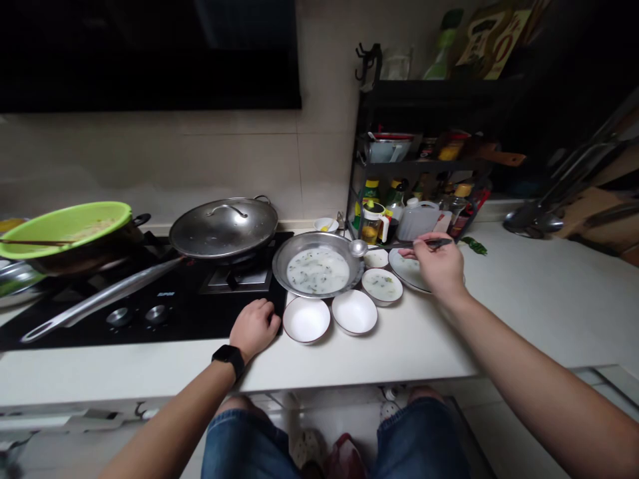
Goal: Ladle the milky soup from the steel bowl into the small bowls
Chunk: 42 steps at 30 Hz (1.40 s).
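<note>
My right hand grips the dark handle of a ladle. The ladle's round metal head is over the right rim of a wide metal basin, which holds milky soup with green bits. Under my right hand is a plate of the same pale soup, partly hidden. Between basin and plate sit a small bowl and a larger soup bowl, both with soup. In front of the basin stand two empty white bowls. My left hand, fingers curled, rests on the stove's edge, holding nothing.
On the black stove stands a lidded wok, its long handle pointing front left. A green colander sits on a dark pot further left. Behind the plate, a black rack holds bottles. Green leaves lie on the counter.
</note>
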Available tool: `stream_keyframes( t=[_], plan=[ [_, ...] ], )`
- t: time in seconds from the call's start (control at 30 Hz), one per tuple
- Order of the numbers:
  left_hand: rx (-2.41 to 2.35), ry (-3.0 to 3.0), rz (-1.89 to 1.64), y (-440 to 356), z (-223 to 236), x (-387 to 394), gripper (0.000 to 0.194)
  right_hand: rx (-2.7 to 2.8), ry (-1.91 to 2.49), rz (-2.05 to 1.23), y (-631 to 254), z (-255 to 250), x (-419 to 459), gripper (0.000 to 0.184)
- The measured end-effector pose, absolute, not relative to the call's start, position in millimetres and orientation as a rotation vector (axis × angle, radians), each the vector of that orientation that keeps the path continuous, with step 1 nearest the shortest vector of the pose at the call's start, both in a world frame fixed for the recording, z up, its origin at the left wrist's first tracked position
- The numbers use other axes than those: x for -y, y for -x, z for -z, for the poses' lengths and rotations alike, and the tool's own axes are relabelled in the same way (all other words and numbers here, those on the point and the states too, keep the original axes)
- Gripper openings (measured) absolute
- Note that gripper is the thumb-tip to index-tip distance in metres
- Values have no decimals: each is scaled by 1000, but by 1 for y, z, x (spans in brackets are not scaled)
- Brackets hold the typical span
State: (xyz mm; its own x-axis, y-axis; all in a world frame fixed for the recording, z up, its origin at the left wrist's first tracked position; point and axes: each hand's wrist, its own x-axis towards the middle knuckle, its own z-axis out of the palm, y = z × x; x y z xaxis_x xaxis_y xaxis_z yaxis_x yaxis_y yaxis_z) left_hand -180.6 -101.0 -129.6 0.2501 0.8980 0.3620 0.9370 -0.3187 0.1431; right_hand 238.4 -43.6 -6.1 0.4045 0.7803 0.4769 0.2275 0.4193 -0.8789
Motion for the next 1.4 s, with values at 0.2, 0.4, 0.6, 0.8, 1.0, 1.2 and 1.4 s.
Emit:
stream_keyframes(
  t=[0.2,0.4,0.6,0.8,1.0,1.2,1.4],
  plan=[
    [1780,2398,578,181,131,101,20,1020,1216,-483,-256,5,38,27],
    [1774,2398,580,182,132,101,19,1351,1441,-264,-258,23,44,18],
    [1762,2400,597,181,131,101,20,1554,1501,-138,-247,40,44,7],
    [1767,2397,615,181,130,101,20,1098,1484,-475,-246,39,33,18],
    [1777,2404,597,180,129,102,20,866,1401,-549,-260,34,20,27],
    [1793,2413,577,181,129,101,20,758,1289,-579,-263,17,26,27],
    [1800,2406,547,180,128,101,20,824,1265,-590,-261,4,30,28]
  ],
)
